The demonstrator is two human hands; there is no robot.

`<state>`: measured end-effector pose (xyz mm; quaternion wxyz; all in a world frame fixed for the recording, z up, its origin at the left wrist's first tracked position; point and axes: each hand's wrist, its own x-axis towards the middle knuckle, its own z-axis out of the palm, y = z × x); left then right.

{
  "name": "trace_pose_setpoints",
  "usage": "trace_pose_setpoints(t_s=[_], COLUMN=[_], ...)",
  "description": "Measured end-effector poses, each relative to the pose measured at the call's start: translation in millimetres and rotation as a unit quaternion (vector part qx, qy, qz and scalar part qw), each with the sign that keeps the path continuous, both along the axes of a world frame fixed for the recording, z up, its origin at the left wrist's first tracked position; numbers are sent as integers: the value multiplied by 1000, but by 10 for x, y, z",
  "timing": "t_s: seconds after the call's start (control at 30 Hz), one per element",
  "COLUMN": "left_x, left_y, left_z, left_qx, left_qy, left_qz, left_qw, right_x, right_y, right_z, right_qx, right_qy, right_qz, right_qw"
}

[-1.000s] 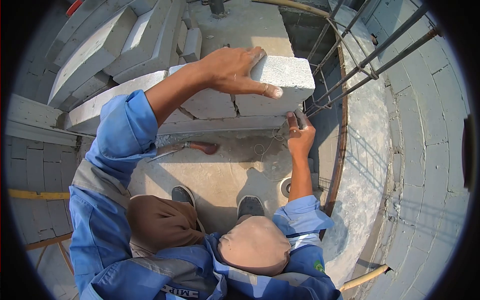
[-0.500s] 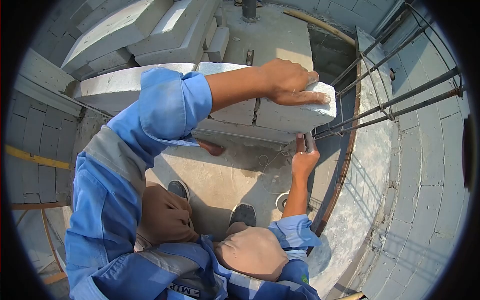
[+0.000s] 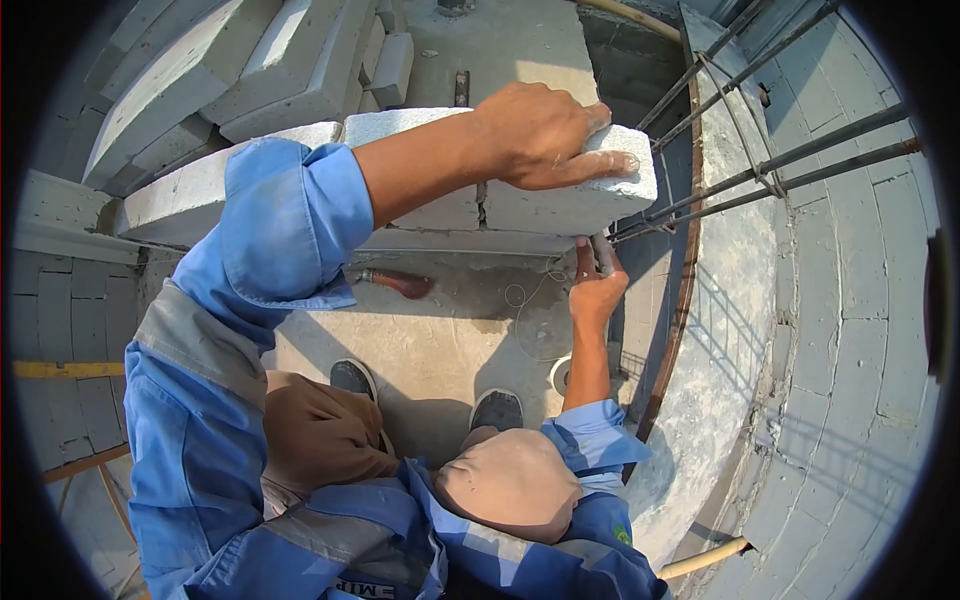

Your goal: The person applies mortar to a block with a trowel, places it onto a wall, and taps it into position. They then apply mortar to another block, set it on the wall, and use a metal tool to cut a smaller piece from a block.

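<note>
The end block [image 3: 565, 208] sits beside the steel bars [image 3: 850, 131]; your left hand [image 3: 530, 130] has slid towards its end, no longer spread but curled on top, steadying that end, grip unclear; your right hand [image 3: 597, 292] stays at its lower corner, pinch unclear

One block [image 3: 570, 205]: left hand [image 3: 550, 140] on top, right hand [image 3: 597, 285] at lower edge. One brown handle [image 3: 405, 285], on the floor [image 3: 430, 345].
</note>
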<state>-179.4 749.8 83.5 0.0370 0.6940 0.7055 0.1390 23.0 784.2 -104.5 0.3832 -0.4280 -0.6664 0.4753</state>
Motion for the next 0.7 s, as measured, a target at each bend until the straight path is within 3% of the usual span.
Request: trace_pose_setpoints(t_s=[0.23,0.7], left_x=[-14,9], left_y=[-14,-19], left_z=[-23,-5], left_qx=[51,18], left_qy=[16,14], left_qz=[-20,-10], left_qw=[998,1000], right_x=[13,5], right_y=[48,3], right_z=[-81,-17], right_qx=[15,-19], right_qy=[-1,-13], right_qz=[-7,-22], right_qw=[1000,999])
